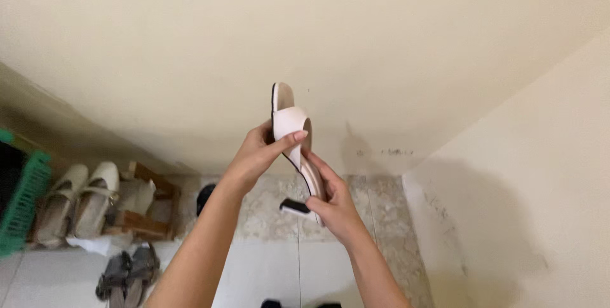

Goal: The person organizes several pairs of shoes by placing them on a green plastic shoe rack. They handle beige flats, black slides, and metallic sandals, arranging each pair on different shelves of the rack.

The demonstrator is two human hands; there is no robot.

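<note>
I hold a cream heeled slide sandal [287, 120] upright in front of a pale wall, toe pointing up. It has a broad strap, a dark sole edge and a black-tipped block heel [295, 206]. My left hand [257, 155] grips it at the strap, thumb laid across the strap's front. My right hand [333, 203] holds the lower part near the heel, fingers running along the insole. Both forearms reach up from the bottom of the view.
A pair of cream strapped shoes [76, 200] sits on a low wooden rack [149, 222] at the left, beside a green plastic crate [22, 200]. Dark sandals [127, 273] lie on the tiled floor [273, 263]. A side wall [521, 206] closes the right.
</note>
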